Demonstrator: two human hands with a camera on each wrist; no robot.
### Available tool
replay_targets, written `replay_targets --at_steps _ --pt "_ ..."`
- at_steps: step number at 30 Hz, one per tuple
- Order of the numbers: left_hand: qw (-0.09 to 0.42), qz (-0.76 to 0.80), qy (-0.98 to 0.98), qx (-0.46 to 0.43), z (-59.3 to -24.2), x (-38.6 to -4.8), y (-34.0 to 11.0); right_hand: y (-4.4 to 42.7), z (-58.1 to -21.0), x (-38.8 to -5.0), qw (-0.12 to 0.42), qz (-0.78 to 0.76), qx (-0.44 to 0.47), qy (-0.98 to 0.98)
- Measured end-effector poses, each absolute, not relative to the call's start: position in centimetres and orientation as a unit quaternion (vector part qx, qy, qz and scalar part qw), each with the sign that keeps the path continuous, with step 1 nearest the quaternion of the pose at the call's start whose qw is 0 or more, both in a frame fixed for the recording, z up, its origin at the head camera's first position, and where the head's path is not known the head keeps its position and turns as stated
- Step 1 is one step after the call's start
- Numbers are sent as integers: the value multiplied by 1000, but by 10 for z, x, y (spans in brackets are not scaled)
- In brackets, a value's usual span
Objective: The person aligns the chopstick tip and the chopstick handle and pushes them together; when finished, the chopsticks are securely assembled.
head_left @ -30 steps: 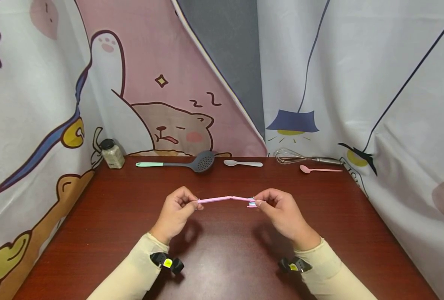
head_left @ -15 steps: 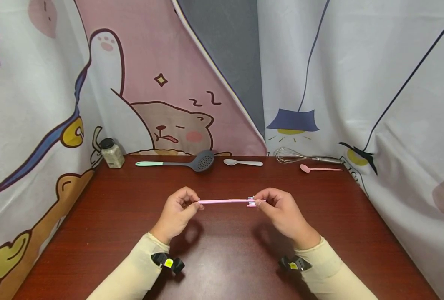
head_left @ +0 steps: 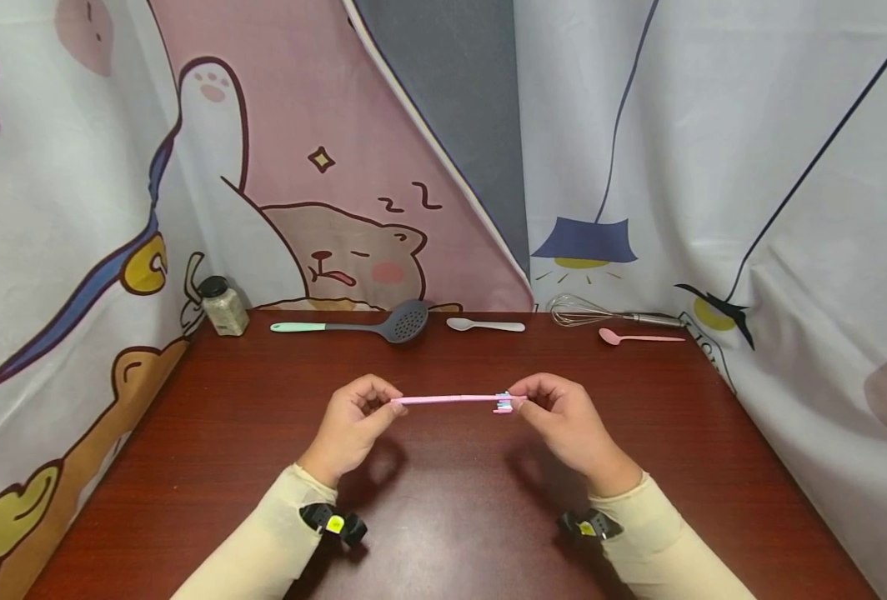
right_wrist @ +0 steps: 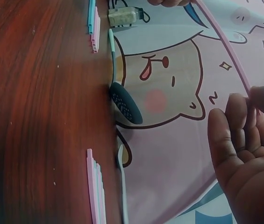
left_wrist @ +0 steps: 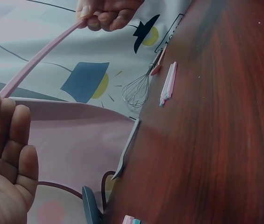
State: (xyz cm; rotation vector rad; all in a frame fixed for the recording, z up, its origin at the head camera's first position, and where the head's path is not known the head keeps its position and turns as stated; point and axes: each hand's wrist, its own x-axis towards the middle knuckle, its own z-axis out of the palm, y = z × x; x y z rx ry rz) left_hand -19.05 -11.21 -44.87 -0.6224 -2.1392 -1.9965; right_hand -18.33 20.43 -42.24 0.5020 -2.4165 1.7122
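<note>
Left hand (head_left: 355,425) and right hand (head_left: 563,421) pinch pink strip (head_left: 443,400) at opposite ends; advise light, even tension, parallel to far edge of bench (head_left: 443,492).

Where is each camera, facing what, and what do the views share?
Head: head-worn, facing forward and down at the table; left grip, right grip, both sleeves show.
Left wrist: worn there, facing toward the whisk; left grip near, right grip beyond.
Right wrist: worn there, facing toward the skimmer; right grip near, left grip partly visible.
Shared: both wrist views show the pink stick.
</note>
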Motion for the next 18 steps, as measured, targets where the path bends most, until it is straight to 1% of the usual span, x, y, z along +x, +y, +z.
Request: replay_targets --at_steps 18 --pt "71 -668 -709 -212 -446 -190 -115 208 -421 -187 55 535 144 -831"
